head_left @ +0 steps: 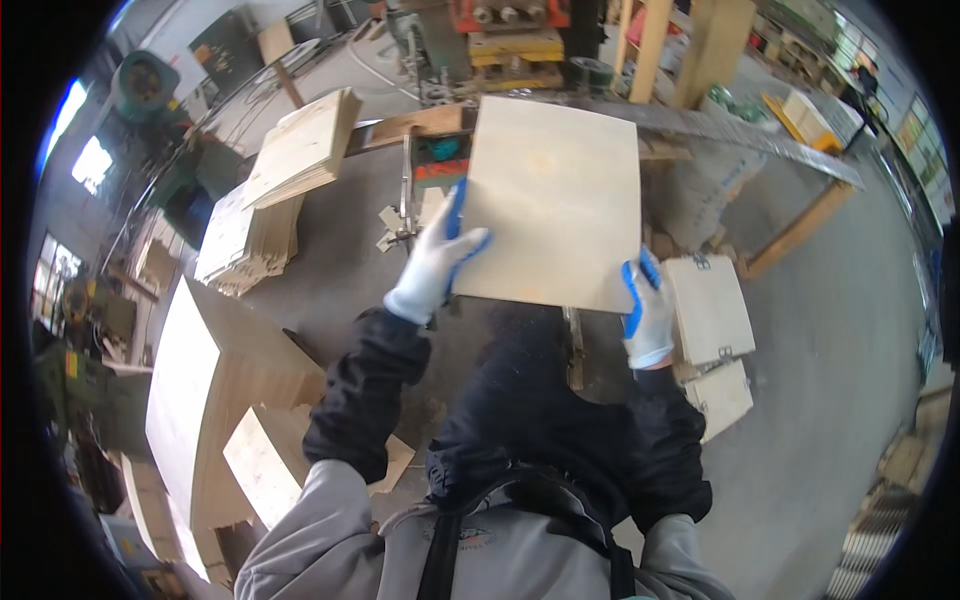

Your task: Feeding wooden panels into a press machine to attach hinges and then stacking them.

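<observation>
A pale, flat rectangular wooden board [553, 200] is held up in front of me, slightly tilted. My left hand [438, 255], in a white glove with blue palm, grips its left edge, thumb lying over the near face. On the lower right edge my right hand [648, 310] closes round the board in a matching glove, its fingertips partly behind it. The board hides much of the workbench behind it. Beside my left hand, small wood offcuts [388, 228] lie near a metal bar [405, 185].
Stacks of similar boards stand at left: a far stack [290, 160] and a large near stack [240, 400]. Right of me sits a lower board stack [712, 310]. A machine with a red and yellow frame [515, 50] stands ahead, behind a metal-edged rail [750, 145].
</observation>
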`<move>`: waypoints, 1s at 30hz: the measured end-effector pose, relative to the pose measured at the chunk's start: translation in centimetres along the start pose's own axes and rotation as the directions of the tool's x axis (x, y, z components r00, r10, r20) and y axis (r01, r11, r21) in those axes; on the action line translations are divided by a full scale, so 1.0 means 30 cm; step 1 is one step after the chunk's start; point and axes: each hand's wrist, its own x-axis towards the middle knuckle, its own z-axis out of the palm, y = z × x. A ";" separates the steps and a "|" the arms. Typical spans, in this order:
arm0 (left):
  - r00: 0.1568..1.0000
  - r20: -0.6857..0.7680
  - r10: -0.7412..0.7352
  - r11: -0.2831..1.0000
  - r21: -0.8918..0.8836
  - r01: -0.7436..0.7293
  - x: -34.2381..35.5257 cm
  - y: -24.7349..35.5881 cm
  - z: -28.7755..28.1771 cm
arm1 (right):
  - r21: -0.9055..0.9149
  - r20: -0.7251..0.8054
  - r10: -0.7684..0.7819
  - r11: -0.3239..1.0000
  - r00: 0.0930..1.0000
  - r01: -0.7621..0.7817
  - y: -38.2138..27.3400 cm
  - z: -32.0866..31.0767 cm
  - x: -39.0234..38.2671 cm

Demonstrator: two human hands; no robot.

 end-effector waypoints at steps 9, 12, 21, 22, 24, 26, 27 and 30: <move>0.952 -0.260 -0.160 0.951 -0.298 0.079 0.304 -0.177 -0.061 | 0.318 0.205 0.304 0.878 0.930 -0.357 0.042 0.130 0.267; 0.954 -0.257 -0.156 0.951 -0.301 0.075 0.364 -0.158 -0.088 | 0.287 0.042 0.278 0.916 0.960 -0.278 0.103 0.217 0.349; 0.965 -0.212 -0.151 0.938 -0.338 0.073 0.445 -0.257 -0.208 | 0.253 0.040 0.304 0.918 0.952 -0.304 0.148 0.258 0.373; 0.964 -0.219 -0.152 0.937 -0.342 0.070 0.446 -0.264 -0.210 | 0.263 0.032 0.301 0.918 0.953 -0.298 0.153 0.257 0.371; 0.961 -0.199 -0.193 0.916 -0.388 0.104 0.445 -0.273 -0.214 | 0.280 0.042 0.296 0.913 0.954 -0.296 0.162 0.250 0.366; 0.960 -0.211 -0.183 0.918 -0.386 0.090 0.449 -0.271 -0.212 | 0.278 0.060 0.301 0.911 0.952 -0.306 0.169 0.241 0.374; 0.963 -0.202 -0.177 0.918 -0.388 0.087 0.452 -0.265 -0.195 | 0.277 0.058 0.299 0.912 0.952 -0.303 0.170 0.232 0.380; 0.957 -0.230 -0.175 0.939 -0.333 0.092 0.442 -0.240 -0.172 | 0.265 0.064 0.287 0.919 0.956 -0.293 0.177 0.219 0.388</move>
